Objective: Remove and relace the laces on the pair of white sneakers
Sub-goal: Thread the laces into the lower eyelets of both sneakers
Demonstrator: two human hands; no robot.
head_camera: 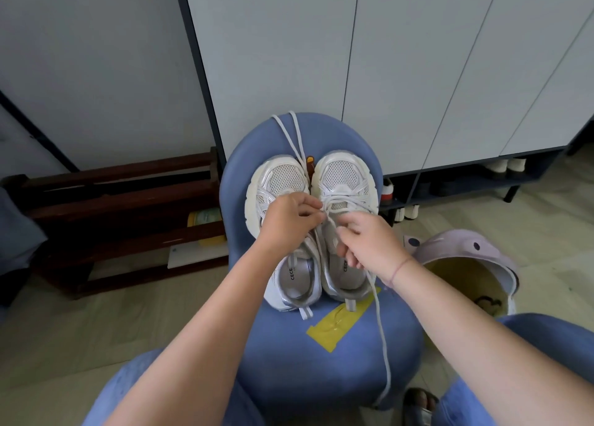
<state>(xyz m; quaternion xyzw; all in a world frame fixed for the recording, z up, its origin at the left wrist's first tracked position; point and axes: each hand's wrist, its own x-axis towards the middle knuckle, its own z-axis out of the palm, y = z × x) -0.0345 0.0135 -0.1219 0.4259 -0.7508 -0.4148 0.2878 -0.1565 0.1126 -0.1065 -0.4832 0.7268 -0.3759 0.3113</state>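
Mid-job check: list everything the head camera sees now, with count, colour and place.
chair: one, blue, centre of view.
sneakers: two, white and silver, side by side on the chair.
loose lace: one, white, draped over the chair's far edge.
threaded lace: one, white, in the right-hand sneaker, end trailing off the seat.
tape patch: one, yellow, on the seat.
rack: one, dark wood, floor left.
cabinet: one, white doors, behind the chair.
stored shoes: several, white and dark, under the cabinet.
dotted object: one, lilac, floor right.
legs: two, blue trousers, bottom edge.
left hand: one, pinching the threaded lace.
right hand: one, gripping the same lace.
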